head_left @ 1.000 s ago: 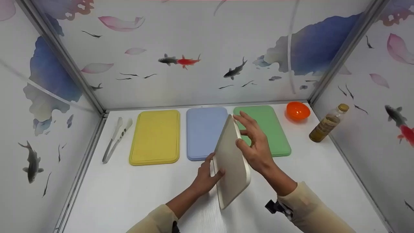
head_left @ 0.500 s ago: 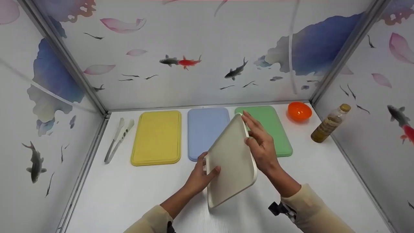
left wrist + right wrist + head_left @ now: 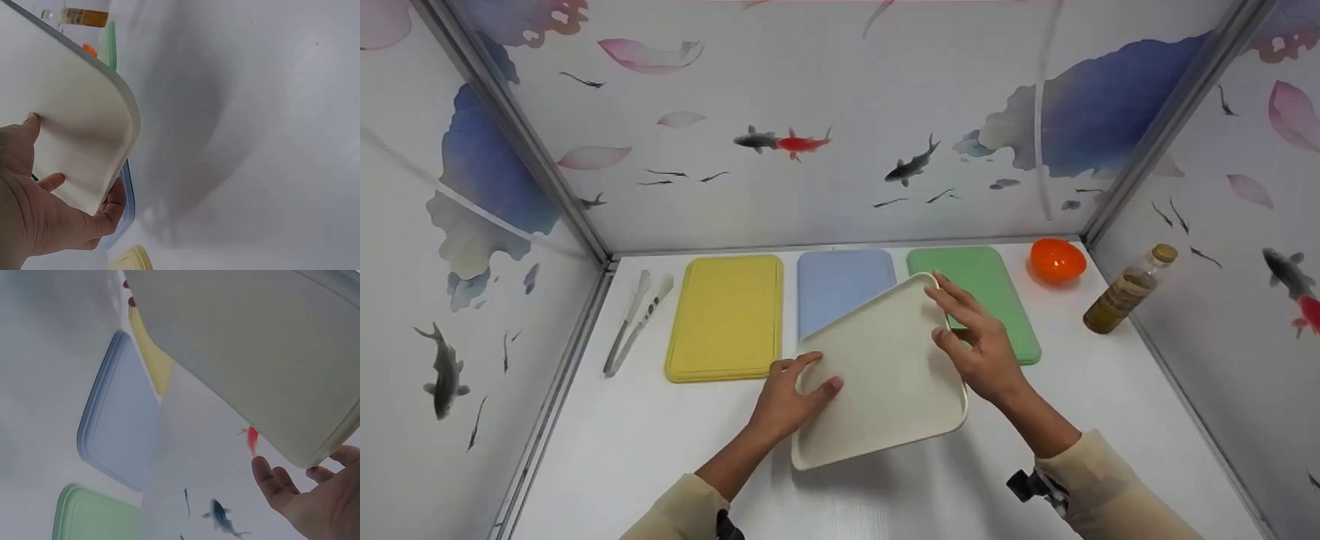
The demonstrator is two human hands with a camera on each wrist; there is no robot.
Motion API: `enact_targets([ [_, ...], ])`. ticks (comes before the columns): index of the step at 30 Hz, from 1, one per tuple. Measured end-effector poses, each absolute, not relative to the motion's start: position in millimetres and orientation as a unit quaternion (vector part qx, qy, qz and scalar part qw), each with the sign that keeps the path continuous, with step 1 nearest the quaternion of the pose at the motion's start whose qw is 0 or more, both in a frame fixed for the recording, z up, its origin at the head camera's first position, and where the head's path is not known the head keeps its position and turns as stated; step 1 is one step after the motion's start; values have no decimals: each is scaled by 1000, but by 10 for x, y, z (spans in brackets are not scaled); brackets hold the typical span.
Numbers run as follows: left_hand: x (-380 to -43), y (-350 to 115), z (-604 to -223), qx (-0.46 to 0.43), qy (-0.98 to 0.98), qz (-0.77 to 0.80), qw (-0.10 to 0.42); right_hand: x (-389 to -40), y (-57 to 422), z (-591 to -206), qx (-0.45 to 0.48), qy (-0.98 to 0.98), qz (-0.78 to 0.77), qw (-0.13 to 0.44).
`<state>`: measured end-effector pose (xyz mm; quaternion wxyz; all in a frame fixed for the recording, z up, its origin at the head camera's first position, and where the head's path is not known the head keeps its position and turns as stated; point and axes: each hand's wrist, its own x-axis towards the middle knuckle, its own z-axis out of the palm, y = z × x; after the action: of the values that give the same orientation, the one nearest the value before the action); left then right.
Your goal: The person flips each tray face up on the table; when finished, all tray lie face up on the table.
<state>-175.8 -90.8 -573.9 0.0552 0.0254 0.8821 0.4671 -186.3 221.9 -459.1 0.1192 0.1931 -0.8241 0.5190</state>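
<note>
Both hands hold a cream-white rectangular tray [image 3: 877, 382] with a low rounded rim, tilted above the white table in the head view. My left hand [image 3: 781, 401] grips its left edge, thumb on the inner face and other fingers behind. At the upper right edge, my right hand [image 3: 986, 358] has its thumb at the near side of the rim and its fingertips along the top corner. The right wrist view shows the underside of the tray [image 3: 242, 360], with the right hand [image 3: 320, 500] at one corner. Behind it, the tray partly covers a blue board [image 3: 844, 289] and a green board [image 3: 997, 300].
A yellow board [image 3: 725, 319] lies left of the blue one, with tongs [image 3: 634, 322] further left. At the back right are an orange bowl [image 3: 1057, 262] and an oil bottle [image 3: 1125, 296] near the side wall. Printed walls enclose the table on three sides.
The tray has turned from nearly edge-on to show its inner face broadly. My left hand has moved left with its edge, and my right hand slightly right and down.
</note>
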Motion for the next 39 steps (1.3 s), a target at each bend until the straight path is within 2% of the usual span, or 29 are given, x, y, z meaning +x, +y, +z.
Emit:
enact_targets([
  [5, -1768, -1035, -5668, 28, 909, 415, 20, -1877, 2273, -4705, 192, -850, 478, 109],
  [13, -1720, -1116, -5584, 22, 930, 366, 19, -1875, 2328, -4895, 164, -871, 457, 75],
  [31, -1617, -1068, -5612, 20, 946, 318, 67, -1790, 2437, -5575, 133, -908, 397, 2],
  [39, -1541, -1045, -5736, 33, 949, 306, 71, -1716, 2444, -5806, 133, -921, 365, -22],
])
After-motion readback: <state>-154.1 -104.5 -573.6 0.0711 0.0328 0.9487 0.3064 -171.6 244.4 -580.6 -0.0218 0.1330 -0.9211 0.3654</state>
